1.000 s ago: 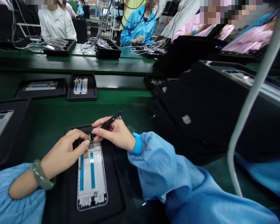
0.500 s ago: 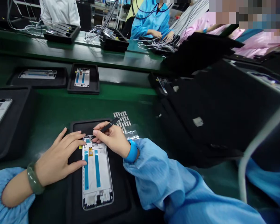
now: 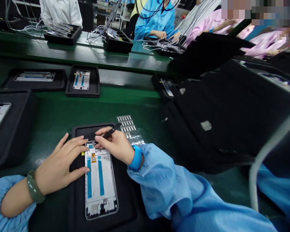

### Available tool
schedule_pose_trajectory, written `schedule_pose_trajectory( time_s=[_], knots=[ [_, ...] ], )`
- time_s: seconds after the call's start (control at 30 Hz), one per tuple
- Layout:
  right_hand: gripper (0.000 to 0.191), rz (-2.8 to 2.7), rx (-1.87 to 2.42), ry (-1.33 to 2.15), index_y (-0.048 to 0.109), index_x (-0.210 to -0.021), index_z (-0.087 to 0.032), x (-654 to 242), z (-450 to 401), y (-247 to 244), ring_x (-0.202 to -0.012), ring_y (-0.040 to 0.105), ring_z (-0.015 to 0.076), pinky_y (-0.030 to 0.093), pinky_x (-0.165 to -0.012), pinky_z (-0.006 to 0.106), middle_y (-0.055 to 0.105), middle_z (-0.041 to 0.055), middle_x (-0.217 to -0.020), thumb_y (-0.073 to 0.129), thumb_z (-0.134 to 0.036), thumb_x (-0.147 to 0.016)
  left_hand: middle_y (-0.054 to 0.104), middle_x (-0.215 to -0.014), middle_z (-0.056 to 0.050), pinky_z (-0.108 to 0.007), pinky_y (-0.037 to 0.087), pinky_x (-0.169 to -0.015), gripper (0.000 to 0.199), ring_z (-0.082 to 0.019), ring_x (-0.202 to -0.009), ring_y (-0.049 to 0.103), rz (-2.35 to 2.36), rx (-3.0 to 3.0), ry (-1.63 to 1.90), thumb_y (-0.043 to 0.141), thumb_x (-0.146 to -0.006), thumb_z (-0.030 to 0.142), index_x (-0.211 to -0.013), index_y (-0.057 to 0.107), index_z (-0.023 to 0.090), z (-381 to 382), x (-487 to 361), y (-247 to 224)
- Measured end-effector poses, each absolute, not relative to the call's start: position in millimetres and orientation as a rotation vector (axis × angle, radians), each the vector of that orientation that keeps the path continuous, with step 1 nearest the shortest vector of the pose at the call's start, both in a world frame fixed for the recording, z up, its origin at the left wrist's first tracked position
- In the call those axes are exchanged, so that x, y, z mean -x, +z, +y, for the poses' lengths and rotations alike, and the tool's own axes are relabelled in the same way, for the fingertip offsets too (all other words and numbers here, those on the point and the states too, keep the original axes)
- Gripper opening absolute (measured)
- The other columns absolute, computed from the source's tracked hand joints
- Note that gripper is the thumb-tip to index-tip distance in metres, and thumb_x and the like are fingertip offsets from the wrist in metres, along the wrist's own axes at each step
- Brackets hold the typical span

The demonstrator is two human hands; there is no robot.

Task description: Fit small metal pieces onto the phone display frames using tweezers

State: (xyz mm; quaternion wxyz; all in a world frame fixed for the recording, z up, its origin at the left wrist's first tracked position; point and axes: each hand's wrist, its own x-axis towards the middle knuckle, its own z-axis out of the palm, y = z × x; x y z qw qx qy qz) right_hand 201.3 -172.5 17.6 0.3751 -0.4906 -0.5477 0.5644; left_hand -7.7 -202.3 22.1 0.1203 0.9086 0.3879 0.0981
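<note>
A phone frame (image 3: pixel 107 180) with blue adhesive strips and an orange flex piece lies in a black tray (image 3: pixel 132 209) in front of me. My left hand (image 3: pixel 60 162) rests at the frame's left edge, fingers spread, fingertips touching its upper left side and the thumb lower down. Pinched in my right hand (image 3: pixel 114 141) are black tweezers (image 3: pixel 113 129), their tip low over the top end of the frame. Fingers hide where the tip meets the frame. Just beyond the right hand lies a sheet of small pale stickers (image 3: pixel 127 123).
On the green line ahead, a left tray (image 3: pixel 60 84) and a middle tray (image 3: pixel 96 80) carry phone frames. Another tray (image 3: pixel 24 129) stands at my left. A large black stack (image 3: pixel 193 109) fills the right side, beside a pale tube (image 3: pixel 263 161). Co-workers sit across.
The two trays on the line ahead have shifted slightly left. Both my hands hold nearly the same position, with the tweezers still over the frame's top end.
</note>
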Motion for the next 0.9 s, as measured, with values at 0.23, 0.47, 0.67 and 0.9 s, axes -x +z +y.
schedule_pose_trajectory(
  time_s=[0.23,0.47,0.67,0.9],
  knots=[
    [0.026,-1.432,1.242,1.434,0.059,-0.093,-0.015,-203,-172,15,-0.064,0.069,0.0176,0.057,-0.059,0.027,0.064,0.0011,-0.067,0.062,-0.034,-0.075,0.048,-0.131,-0.005,-0.054,0.016,-0.109,0.044,-0.021,-0.128,0.035,1.150,-2.660,0.240,0.048,-0.082,0.049,-0.118,0.043,0.025,-202,9,20],
    [0.026,-1.467,1.250,1.403,0.059,-0.095,-0.016,-203,-172,12,-0.067,0.069,0.0174,0.056,-0.062,0.027,0.065,0.0013,-0.069,0.061,-0.035,-0.077,0.049,-0.129,-0.005,-0.054,0.017,-0.109,0.041,-0.022,-0.127,0.037,1.139,-2.693,0.265,0.047,-0.083,0.046,-0.118,0.045,0.024,-203,7,22],
    [0.024,-1.658,1.287,1.276,0.059,-0.097,-0.018,-204,-171,16,-0.072,0.068,0.0154,0.055,-0.067,0.027,0.066,0.0018,-0.075,0.057,-0.034,-0.080,0.048,-0.126,-0.008,-0.057,0.018,-0.107,0.047,-0.026,-0.122,0.040,1.095,-2.789,0.278,0.047,-0.083,0.037,-0.129,0.041,0.028,-201,2,25],
    [0.021,-1.723,1.245,1.315,0.058,-0.088,-0.017,-208,-155,40,-0.063,0.064,0.0138,0.054,-0.060,0.027,0.061,0.0002,-0.068,0.060,-0.034,-0.077,0.048,-0.122,-0.008,-0.057,0.017,-0.107,0.046,-0.025,-0.119,0.041,1.146,-2.777,0.310,0.046,-0.082,0.033,-0.128,0.041,0.027,-203,-5,25]
  ],
)
